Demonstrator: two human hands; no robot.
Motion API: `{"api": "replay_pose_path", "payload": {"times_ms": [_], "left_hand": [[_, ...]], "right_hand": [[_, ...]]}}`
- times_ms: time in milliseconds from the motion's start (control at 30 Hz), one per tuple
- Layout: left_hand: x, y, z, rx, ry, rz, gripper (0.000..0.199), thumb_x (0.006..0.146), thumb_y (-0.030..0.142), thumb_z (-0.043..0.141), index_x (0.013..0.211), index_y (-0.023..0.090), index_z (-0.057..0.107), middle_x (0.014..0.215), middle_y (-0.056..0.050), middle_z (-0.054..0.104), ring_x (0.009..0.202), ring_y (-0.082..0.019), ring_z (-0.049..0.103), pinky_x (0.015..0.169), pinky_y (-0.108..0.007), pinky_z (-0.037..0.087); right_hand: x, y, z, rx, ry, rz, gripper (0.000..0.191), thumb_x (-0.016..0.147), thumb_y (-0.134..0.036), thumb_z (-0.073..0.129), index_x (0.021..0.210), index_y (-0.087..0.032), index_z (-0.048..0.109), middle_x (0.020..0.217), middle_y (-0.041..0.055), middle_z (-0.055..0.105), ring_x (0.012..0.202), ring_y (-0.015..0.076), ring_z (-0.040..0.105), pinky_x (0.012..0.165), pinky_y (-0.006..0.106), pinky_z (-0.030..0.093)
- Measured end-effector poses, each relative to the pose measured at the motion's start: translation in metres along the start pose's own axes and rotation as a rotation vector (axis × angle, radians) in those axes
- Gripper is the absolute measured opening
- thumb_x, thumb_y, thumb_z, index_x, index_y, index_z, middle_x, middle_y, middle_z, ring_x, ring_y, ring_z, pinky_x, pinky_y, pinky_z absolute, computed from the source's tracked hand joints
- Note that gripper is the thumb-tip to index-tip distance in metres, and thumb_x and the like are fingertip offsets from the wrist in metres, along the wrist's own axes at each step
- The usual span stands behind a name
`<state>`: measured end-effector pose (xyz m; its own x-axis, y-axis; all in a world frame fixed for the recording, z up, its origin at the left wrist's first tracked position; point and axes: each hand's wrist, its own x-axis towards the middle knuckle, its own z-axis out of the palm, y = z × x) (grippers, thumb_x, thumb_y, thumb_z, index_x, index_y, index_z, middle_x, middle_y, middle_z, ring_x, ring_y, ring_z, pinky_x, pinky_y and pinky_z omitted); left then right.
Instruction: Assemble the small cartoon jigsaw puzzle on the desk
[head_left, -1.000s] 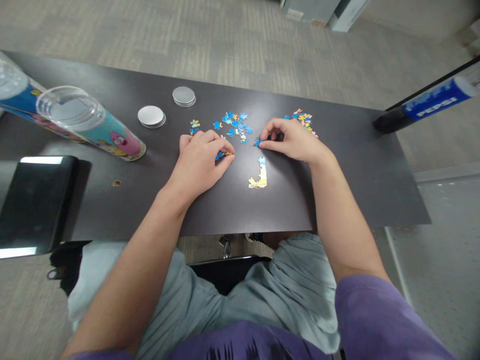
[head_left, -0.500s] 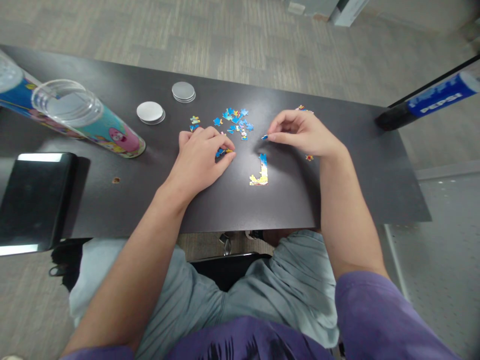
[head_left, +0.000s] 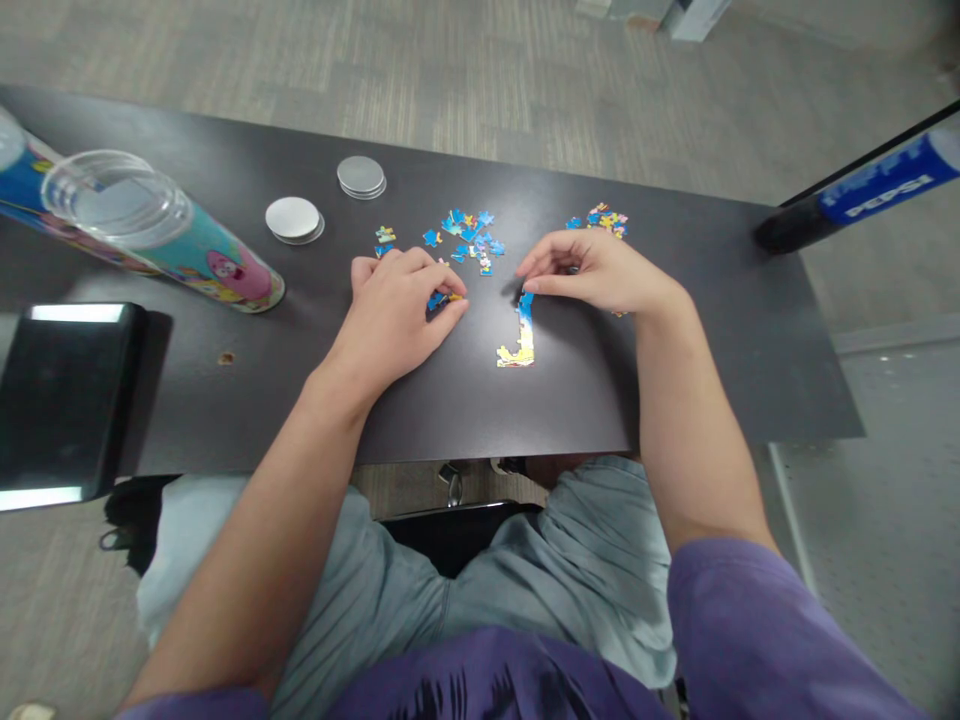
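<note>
An L-shaped strip of joined puzzle pieces (head_left: 526, 335), yellow at the bottom and blue above, lies on the dark table. My right hand (head_left: 592, 268) is at its top end, with thumb and fingers closed around a small blue puzzle piece (head_left: 527, 297) that meets the strip. My left hand (head_left: 405, 315) rests on the table to the left, its fingers curled and thumb bent in around a blue and yellow puzzle piece (head_left: 444, 299). How firmly it grips is hard to see. Loose puzzle pieces (head_left: 471, 235) are scattered beyond and between both hands.
More pieces (head_left: 606, 218) lie behind my right hand. Round white discs (head_left: 294, 219) and grey discs (head_left: 361, 176) are stacked at the back left. A clear-topped tube (head_left: 225, 270) and a black device (head_left: 71, 400) stand left; a Pepsi bottle (head_left: 862, 195) is far right.
My right hand has moved slightly toward me, bringing the blue piece down to the strip's top end. My left hand keeps its place and shape. The view has shifted a little.
</note>
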<state>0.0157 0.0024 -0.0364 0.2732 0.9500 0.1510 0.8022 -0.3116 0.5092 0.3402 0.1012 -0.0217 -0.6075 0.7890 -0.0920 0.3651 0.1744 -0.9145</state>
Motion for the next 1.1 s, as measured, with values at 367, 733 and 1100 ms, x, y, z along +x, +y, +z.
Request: {"api": "replay_pose_path", "payload": {"times_ms": [367, 733, 1100], "left_hand": [[0.0, 0.002, -0.003, -0.023, -0.022, -0.017, 0.02, 0.12, 0.038, 0.073, 0.124, 0.031, 0.091, 0.139, -0.011, 0.086, 0.139, -0.042, 0.075, 0.127, -0.069, 0.043], [-0.001, 0.002, -0.004, -0.042, 0.03, -0.032, 0.015, 0.118, 0.037, 0.076, 0.119, 0.034, 0.091, 0.133, -0.009, 0.088, 0.135, -0.042, 0.076, 0.126, -0.072, 0.046], [-0.001, -0.012, -0.011, -0.038, 0.069, -0.046, 0.013, 0.118, 0.034, 0.078, 0.123, 0.033, 0.09, 0.137, -0.01, 0.091, 0.137, -0.043, 0.079, 0.126, -0.078, 0.047]], "right_hand": [[0.003, 0.009, 0.002, -0.021, 0.019, -0.022, 0.044, 0.092, -0.055, 0.118, 0.119, -0.03, 0.094, 0.104, 0.0051, 0.094, 0.099, 0.028, 0.085, 0.091, 0.044, 0.067], [0.005, -0.001, 0.006, -0.071, 0.06, 0.005, 0.046, 0.083, -0.058, 0.119, 0.112, -0.033, 0.095, 0.101, 0.0048, 0.092, 0.091, 0.0281, 0.078, 0.078, 0.045, 0.058], [0.004, 0.003, 0.004, -0.144, 0.034, -0.052, 0.05, 0.083, -0.064, 0.123, 0.111, -0.032, 0.097, 0.098, 0.0041, 0.088, 0.085, 0.0255, 0.07, 0.077, 0.043, 0.059]]}}
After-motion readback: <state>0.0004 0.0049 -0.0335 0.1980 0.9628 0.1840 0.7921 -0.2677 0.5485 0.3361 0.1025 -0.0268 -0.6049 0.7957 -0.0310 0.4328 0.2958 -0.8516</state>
